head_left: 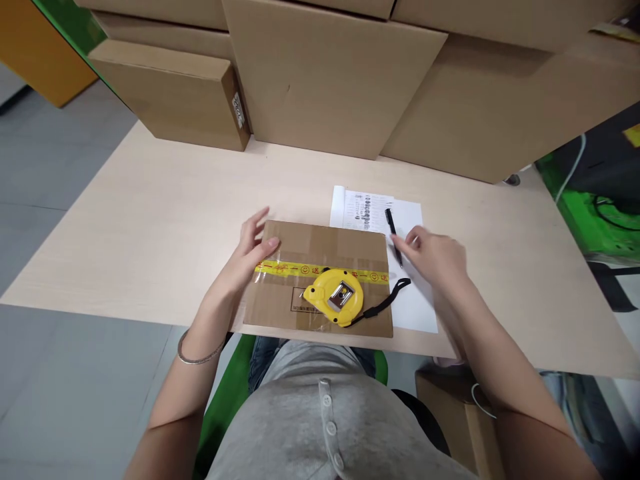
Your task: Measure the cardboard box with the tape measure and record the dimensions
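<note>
Pale wooden tabletop (165, 220), backed by standing cartons (330, 80) at twelve o'clock. Taped cardboard box (325, 245) lies flat by the near edge, yellow tape measure (343, 297) resting on it. Left hand (247, 253) at the box's ten o'clock: thumb on the top face, fingers loosely spread, no firm grip evident. Black pen (391, 227) at two o'clock lies over paper (411, 217); right hand (440, 260) has fingertips at its barrel, grasp not determinable. Step in hand, as judged: handling the pen. Next move calls for a precise fingertip pinch, paper undisturbed.
</note>
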A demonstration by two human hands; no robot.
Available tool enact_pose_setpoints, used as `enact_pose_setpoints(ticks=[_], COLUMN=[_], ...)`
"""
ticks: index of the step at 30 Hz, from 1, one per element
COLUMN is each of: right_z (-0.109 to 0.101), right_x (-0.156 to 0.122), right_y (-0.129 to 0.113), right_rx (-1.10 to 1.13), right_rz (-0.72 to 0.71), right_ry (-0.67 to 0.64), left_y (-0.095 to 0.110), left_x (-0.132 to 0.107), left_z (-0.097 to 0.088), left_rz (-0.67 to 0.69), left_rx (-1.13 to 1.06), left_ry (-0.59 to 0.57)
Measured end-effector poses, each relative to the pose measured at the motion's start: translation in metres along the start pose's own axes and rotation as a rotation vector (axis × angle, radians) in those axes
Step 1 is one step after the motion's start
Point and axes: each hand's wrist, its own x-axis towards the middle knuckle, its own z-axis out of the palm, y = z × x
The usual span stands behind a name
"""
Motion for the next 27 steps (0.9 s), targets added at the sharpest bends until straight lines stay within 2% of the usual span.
enact_pose_setpoints(ticks=[1, 3, 4, 6, 9, 12, 17, 19, 21, 24, 27], right_z=[-0.012, -0.035, -0.044, -0.053, -0.049, -0.044, -0.054, -0.054, -0.049, -0.038, -0.03], right_x=[-0.008, -0.029, -0.04, -0.059, -0.074, -0.076, -0.075, -0.068, -0.056, -0.04, -0.034], right_y=[-0.012, -0.041, -0.056, -0.083, -0.107, -0.113, -0.126, -0.142, -0.161, -0.188, -0.2], right_rx=[0.009, 0.075, 0.095, 0.08, 0.051, 0.116, 0.321, 0.385, 0.412, 0.361, 0.281], right_rz=[-0.018, -0.172, -0.293, -0.545, -0.765, -0.783, -0.649, -0.659, -0.697, -0.779, -0.849], right_ry=[0.114, 0.244, 0.245, 0.204, 0.114, -0.04, -0.397, -0.42, -0.37, -0.327, -0.338], left_y=[0.0, 0.0, 0.001, 0.0, -0.002, -0.005, -0.005, -0.006, -0.007, -0.009, -0.011], left_x=[0.0, -0.002, -0.003, -0.007, -0.012, -0.013, -0.006, -0.004, -0.004, -0.003, 0.0], left_z=[-0.002, -0.005, -0.005, -0.006, -0.007, -0.014, -0.029, -0.031, -0.031, -0.028, -0.026], left_rz=[0.086, 0.235, 0.275, 0.267, 0.183, 0.121, 0.07, 0.055, 0.035, 0.007, 0.019], left_rx=[0.064, 0.145, 0.159, 0.146, 0.06, -0.022, -0.053, -0.066, -0.111, -0.231, -0.295], left_ry=[0.036, 0.051, 0.042, 0.007, -0.067, -0.186, -0.33, -0.351, -0.354, -0.313, -0.262])
